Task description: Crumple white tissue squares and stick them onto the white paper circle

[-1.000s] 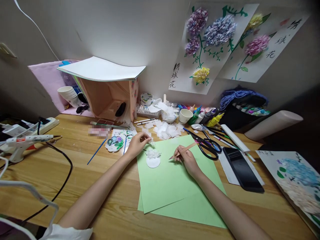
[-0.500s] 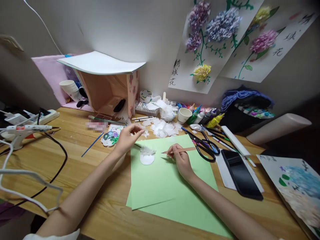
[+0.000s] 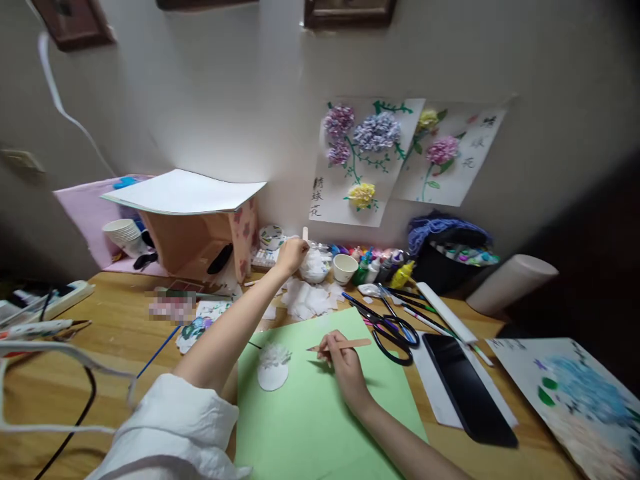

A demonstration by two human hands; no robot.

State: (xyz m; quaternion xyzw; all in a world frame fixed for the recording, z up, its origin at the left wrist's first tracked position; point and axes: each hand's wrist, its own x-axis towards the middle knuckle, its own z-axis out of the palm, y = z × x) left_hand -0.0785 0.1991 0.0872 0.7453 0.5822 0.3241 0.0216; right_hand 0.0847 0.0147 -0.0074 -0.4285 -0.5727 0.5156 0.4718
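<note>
My left hand (image 3: pixel 293 256) is stretched out to the back of the table. Its fingers are closed around the lower part of a flat wooden craft stick (image 3: pixel 305 233) that stands in a bowl of white paper bits (image 3: pixel 315 268). In my right hand (image 3: pixel 344 369), resting over the green paper (image 3: pixel 310 427), is a wooden pencil (image 3: pixel 356 344), its tip pointing left. Left of the pencil lies a white paper disc (image 3: pixel 273 379), its upper half covered with ruffled white scraps (image 3: pixel 275 355).
White paper squares (image 3: pixel 307 299) are heaped before the bowl. Rightward are a paper cup (image 3: pixel 345 268), paint bottles (image 3: pixel 403 273), black scissors (image 3: pixel 395 337) and a phone (image 3: pixel 467 387). At left stand a box (image 3: pixel 245 233) and a glue gun (image 3: pixel 40 328); a blue brush (image 3: pixel 159 350) lies nearer.
My left hand has moved from beside the white disc forward to the bowl and closed on the stick. My right hand still holds the pencil. The view has tilted up.
</note>
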